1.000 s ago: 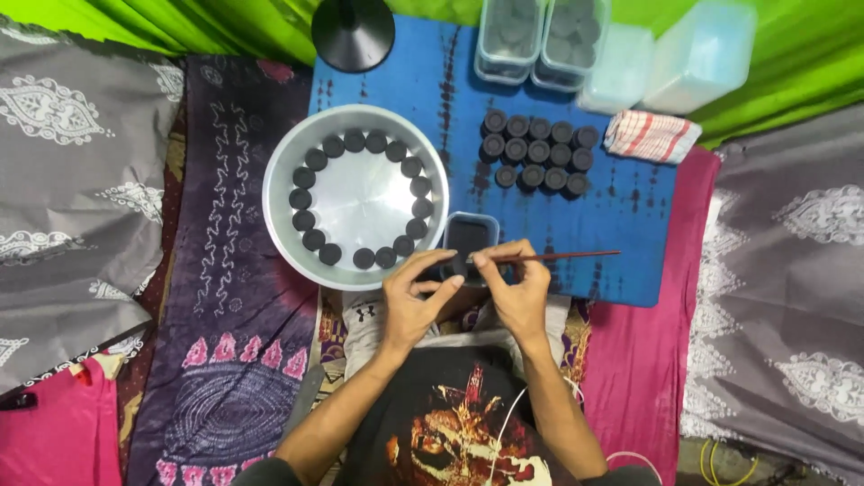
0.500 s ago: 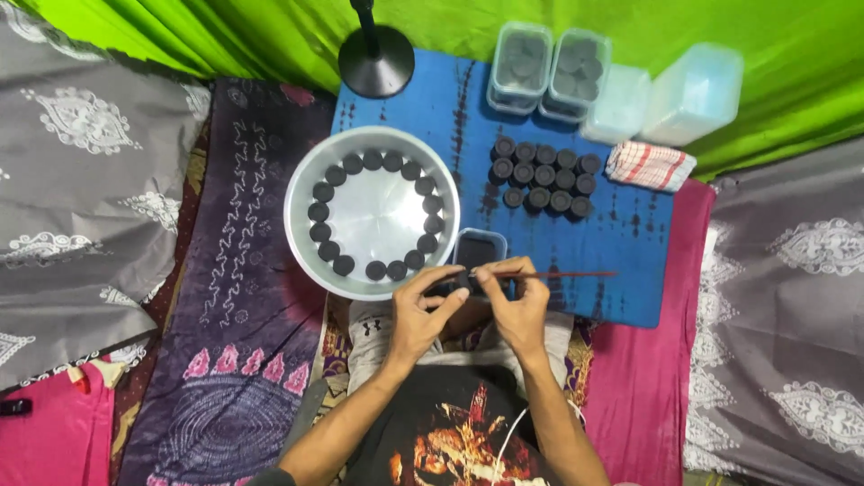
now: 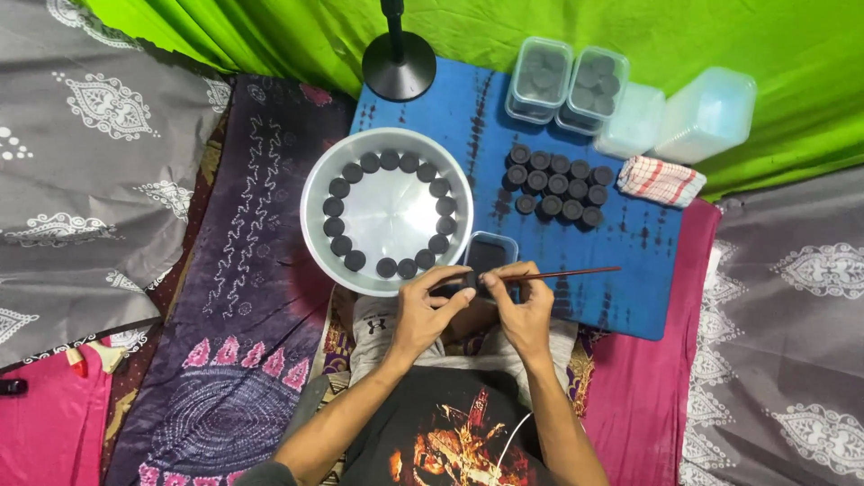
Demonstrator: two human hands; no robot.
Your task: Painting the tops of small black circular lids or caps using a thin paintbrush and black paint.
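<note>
The left hand (image 3: 423,310) pinches a small, light, rigid black round cap (image 3: 457,288) by its rim while the right hand (image 3: 526,306) grips a thin reddish-brown stick (image 3: 567,273).

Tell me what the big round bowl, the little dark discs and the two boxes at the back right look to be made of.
The bowl looks like metal, probably aluminium or steel: silvery grey with a soft sheen. The discs are matte black and dull, perhaps charcoal, clay or a pressed paste; the look leaves it open. The boxes look like frosted plastic, since the green cloth shows faintly through.
</note>
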